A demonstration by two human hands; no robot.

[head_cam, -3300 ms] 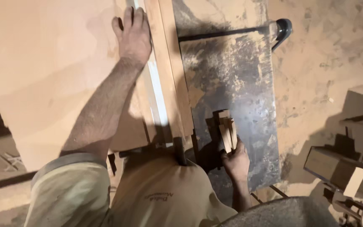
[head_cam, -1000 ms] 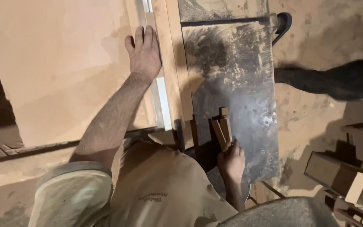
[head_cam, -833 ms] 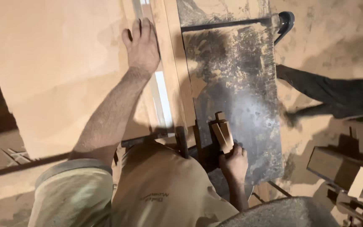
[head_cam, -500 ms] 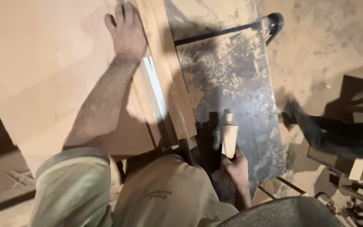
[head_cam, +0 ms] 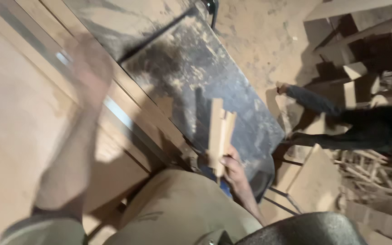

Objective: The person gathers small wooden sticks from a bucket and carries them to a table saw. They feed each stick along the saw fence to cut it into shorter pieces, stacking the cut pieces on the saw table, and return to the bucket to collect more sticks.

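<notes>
My right hand (head_cam: 232,169) grips a short bundle of pale wooden strips (head_cam: 219,134), held upright over the near end of a dark, sawdust-covered metal saw table (head_cam: 196,77). My left hand (head_cam: 89,66), blurred by motion, hovers over the long wooden strip and metal rail (head_cam: 114,113) that run beside a large pale wood sheet (head_cam: 14,131). Whether the left hand touches the strip I cannot tell, and its fingers are smeared.
Another person's legs in dark trousers (head_cam: 341,122) stand on the sawdust floor to the right. Stacked wooden blocks (head_cam: 359,68) and loose offcuts (head_cam: 377,172) lie at the far right. A dark rounded object (head_cam: 305,229) sits at the bottom edge.
The camera has swung and tilted, so the table now runs diagonally. My left hand moves along the strip, now blurred. My right hand still holds the strips. The other person has stepped further into view.
</notes>
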